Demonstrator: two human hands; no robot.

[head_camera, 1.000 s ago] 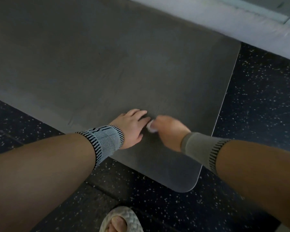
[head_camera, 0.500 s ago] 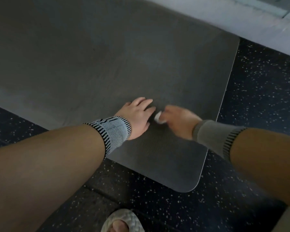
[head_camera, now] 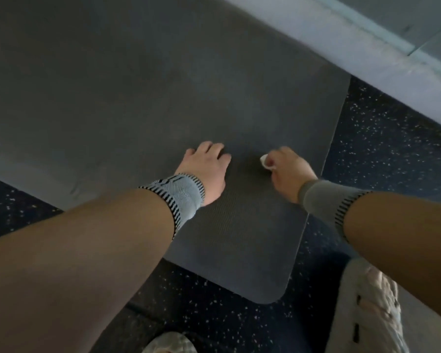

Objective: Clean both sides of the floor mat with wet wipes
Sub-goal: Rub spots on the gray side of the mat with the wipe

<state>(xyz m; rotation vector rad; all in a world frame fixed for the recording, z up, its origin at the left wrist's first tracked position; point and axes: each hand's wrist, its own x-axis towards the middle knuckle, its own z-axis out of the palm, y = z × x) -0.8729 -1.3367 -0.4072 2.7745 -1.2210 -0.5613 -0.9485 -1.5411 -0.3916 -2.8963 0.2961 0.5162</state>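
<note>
1. The floor mat (head_camera: 143,93), dark grey, lies flat on the speckled dark floor (head_camera: 382,138). Its rounded near corner points toward you and its right edge runs diagonally away from you.
2. Your left hand (head_camera: 205,169) rests palm down on the mat, fingers extended and slightly spread, holding nothing. A striped grey wrist band (head_camera: 178,197) covers that wrist.
3. Your right hand (head_camera: 288,169) is just inside the mat's right edge, fingers curled and pinched on a small white wet wipe (head_camera: 265,161). The wipe protrudes from the fingertips on the side facing your left hand.
4. The wipe sits low over the mat surface; contact with the mat cannot be confirmed, as that hand is blurred.
5. The two hands are apart, a strip of bare mat between them, the wipe in the gap nearer your right hand.
6. A plain grey wrist band (head_camera: 321,202) covers your right wrist.
7. A pale ledge (head_camera: 367,47) runs along the mat's far end.
8. Two light woven sandals show at the bottom: one at centre (head_camera: 168,343), one at right (head_camera: 372,314), both on the floor off the mat.
</note>
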